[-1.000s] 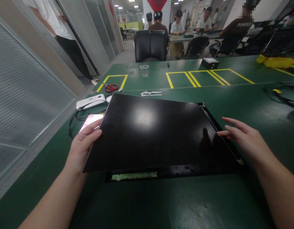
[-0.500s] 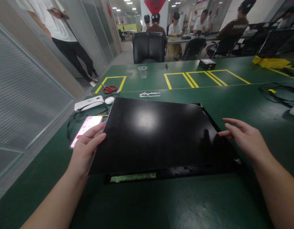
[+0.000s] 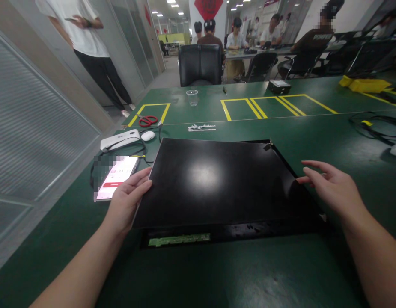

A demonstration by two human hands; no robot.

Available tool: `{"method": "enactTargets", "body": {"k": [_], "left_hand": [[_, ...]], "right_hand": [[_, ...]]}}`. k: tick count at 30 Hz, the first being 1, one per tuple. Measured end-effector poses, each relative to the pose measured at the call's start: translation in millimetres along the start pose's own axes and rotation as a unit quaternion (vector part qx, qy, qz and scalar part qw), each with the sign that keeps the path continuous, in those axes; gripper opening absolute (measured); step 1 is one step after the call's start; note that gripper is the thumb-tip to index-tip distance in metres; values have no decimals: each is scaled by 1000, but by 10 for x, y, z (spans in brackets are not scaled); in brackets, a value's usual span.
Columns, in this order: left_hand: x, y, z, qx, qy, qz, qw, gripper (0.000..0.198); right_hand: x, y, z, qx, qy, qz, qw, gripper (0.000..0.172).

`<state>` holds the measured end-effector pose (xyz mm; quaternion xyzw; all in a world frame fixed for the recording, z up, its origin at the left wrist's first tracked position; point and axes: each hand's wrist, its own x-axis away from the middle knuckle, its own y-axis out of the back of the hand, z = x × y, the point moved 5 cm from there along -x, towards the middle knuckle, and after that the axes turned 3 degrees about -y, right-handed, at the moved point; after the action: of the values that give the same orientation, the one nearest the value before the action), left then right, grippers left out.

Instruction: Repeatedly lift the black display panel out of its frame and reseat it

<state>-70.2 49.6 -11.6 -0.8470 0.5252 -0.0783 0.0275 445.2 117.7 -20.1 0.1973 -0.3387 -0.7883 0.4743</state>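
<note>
A flat black display panel (image 3: 210,188) lies tilted over a black frame (image 3: 236,233), with its left side raised. Along the frame's near side runs a green strip (image 3: 178,239). My left hand (image 3: 129,199) grips the panel's left edge, thumb on top and fingers at the side and underneath. At the opposite edge, my right hand (image 3: 332,188) has its fingers apart, with one fingertip at or very near the frame's right side. Most of the frame is hidden under the panel.
Left of the panel are a lit phone (image 3: 117,177), a white mouse (image 3: 148,135), a white device (image 3: 120,139), cables and red scissors (image 3: 148,121). White fragments (image 3: 201,127), a plastic cup (image 3: 192,98) and a black box (image 3: 279,87) sit farther back. Several people are beyond the table.
My left hand has moved right, carrying the panel's left side right and lower over the frame. My right hand has barely shifted. The standing person at the left has moved slightly.
</note>
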Motion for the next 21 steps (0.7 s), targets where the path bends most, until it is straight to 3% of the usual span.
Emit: {"method": "enactTargets", "body": {"k": [10, 21], "left_hand": [[66, -88, -94, -22, 35, -19, 999, 51], [12, -89, 125, -20, 55, -16, 998, 62]], "right_hand": [[67, 9, 88, 36, 2, -5, 999, 69], [-4, -31, -29, 73, 34, -8, 997, 58]]}}
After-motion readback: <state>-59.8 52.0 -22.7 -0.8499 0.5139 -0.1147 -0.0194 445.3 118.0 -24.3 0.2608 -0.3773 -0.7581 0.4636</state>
